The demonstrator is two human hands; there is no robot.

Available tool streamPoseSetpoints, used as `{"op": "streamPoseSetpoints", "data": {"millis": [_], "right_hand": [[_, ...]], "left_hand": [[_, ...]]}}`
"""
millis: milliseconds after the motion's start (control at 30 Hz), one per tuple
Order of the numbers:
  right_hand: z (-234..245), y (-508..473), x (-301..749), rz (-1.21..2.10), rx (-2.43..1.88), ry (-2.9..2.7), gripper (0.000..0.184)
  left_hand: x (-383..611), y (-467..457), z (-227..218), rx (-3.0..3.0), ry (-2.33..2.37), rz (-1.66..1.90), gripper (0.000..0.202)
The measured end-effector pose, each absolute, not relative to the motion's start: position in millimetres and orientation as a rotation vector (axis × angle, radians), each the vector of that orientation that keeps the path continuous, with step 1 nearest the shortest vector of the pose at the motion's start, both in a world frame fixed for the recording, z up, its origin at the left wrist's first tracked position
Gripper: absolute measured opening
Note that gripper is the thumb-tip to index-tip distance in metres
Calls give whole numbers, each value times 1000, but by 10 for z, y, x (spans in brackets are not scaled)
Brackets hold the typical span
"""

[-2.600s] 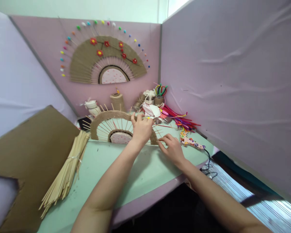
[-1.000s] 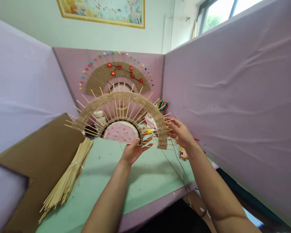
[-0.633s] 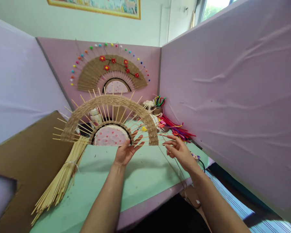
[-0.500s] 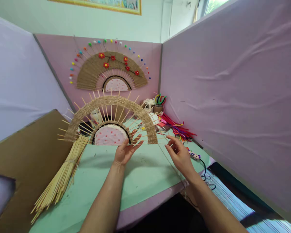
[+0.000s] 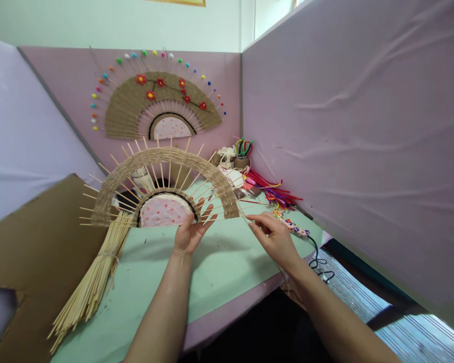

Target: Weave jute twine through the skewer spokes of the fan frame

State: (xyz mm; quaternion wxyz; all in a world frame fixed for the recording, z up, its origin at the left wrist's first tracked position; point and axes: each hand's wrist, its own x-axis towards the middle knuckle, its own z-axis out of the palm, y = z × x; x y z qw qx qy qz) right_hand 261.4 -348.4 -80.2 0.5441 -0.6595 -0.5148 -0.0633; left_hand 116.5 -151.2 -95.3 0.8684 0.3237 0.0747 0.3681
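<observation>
My left hand (image 5: 191, 229) holds up a half-made fan (image 5: 162, 169) of wooden sticks with a band of brown twine woven across them and a pink dotted half-disc at its base. The fingers grip the fan's lower right, near the disc. My right hand (image 5: 274, 237) sits just right of the fan's lower corner, its fingers pinched on a thin strand of twine (image 5: 245, 218) that runs from the woven band.
A finished fan (image 5: 161, 103) with red flowers and coloured beads hangs on the pink back wall. A bundle of sticks (image 5: 96, 275) and brown cardboard (image 5: 34, 252) lie at left on the green table (image 5: 219, 267). Pipe cleaners (image 5: 274, 191), a glue gun (image 5: 291, 226) and clutter sit at back right.
The fan was lifted off the table and held upright. Since a second ago it has come down slightly, and my right hand has dropped to its lower right corner, pinching the twine.
</observation>
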Motion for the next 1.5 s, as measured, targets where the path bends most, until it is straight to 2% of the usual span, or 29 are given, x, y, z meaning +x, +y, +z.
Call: {"op": "streamPoseSetpoints", "data": {"millis": [833,1267,1500], "right_hand": [[-812,-3637,2913,-237,-1549,-1308,21],[-867,-3588,2805,-119,-1600,-1349,25],[-1044,-3415,2558,-1,-1541,-1336,25]], "left_hand": [[1095,-1475,-871,692,263,740,34],[1128,-1445,-903,713,214,778,35],[1182,-1532,-913,740,215,766,32]]}}
